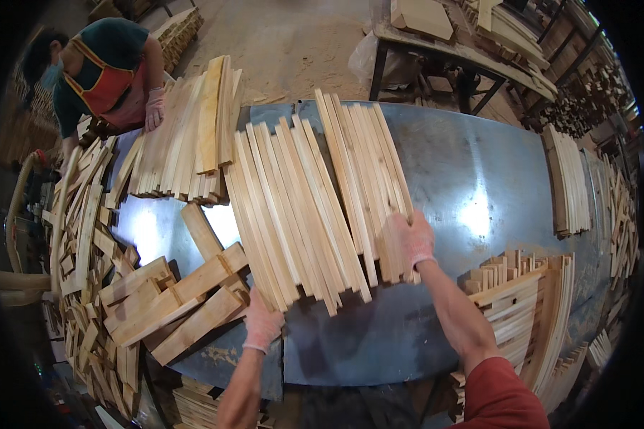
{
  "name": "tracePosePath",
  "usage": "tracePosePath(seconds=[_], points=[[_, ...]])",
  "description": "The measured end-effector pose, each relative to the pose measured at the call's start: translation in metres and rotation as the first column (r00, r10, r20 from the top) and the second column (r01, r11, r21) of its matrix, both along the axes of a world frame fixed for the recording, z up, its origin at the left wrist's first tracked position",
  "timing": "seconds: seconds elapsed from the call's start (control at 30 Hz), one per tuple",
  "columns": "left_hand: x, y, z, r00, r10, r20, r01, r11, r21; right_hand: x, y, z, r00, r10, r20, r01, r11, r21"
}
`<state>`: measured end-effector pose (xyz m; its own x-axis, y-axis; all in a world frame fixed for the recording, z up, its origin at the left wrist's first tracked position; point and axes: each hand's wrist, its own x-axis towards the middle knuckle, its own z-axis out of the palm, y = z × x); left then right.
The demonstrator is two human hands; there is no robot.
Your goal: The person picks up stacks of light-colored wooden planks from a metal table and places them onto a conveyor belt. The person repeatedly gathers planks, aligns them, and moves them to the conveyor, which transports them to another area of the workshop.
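"Two groups of wooden strips fill the centre of my view, side by side over the metal table, with a narrow wedge of a gap between them at the top. Where are the fingers?"

"I see the left hand at the lower left corner of the strips, against the outermost one. Its fingers are mostly hidden, so I can't tell how wide they stand."

"And the right hand?"

"Right of centre, on the outer right edge near the lower ends, fingers bent against the wood. I can't tell from here whether they close around anything. The strips lie between both hands."

"What's nearby?"

"Thicker boards lie crossed just left of the left hand. At the upper left I have a co-worker, one gloved hand at another stack."
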<state>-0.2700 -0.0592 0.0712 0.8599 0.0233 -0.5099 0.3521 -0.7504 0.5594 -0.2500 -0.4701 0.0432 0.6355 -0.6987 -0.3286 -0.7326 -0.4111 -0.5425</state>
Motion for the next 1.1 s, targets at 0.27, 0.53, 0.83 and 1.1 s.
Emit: tracePosePath(seconds=[0.27, 0.53, 0.83, 1.1], points=[[-0.187, 0.097, 0.009, 0.994, -0.036, -0.106, 0.040, 0.999, 0.027, -0.224, 0.094, 0.002, 0.982, -0.174, -0.077, 0.171, 0.984, -0.049], [-0.334, 0.196, 0.008, 0.963, -0.262, -0.067, 0.248, 0.954, -0.168, -0.442, 0.175, 0.015, 0.935, -0.292, -0.202, 0.303, 0.953, 0.025], [-0.236, 0.228, -0.035, 0.785, -0.597, 0.167, 0.602, 0.798, 0.021, -0.507, 0.139, -0.045, 0.917, -0.150, 0.369, 0.001, 0.928, 0.373], [-0.229, 0.211, -0.062, 0.795, -0.547, 0.264, 0.459, 0.826, 0.328, -0.478, 0.119, -0.051, 0.932, -0.119, 0.343, -0.033, 0.914, 0.405]])
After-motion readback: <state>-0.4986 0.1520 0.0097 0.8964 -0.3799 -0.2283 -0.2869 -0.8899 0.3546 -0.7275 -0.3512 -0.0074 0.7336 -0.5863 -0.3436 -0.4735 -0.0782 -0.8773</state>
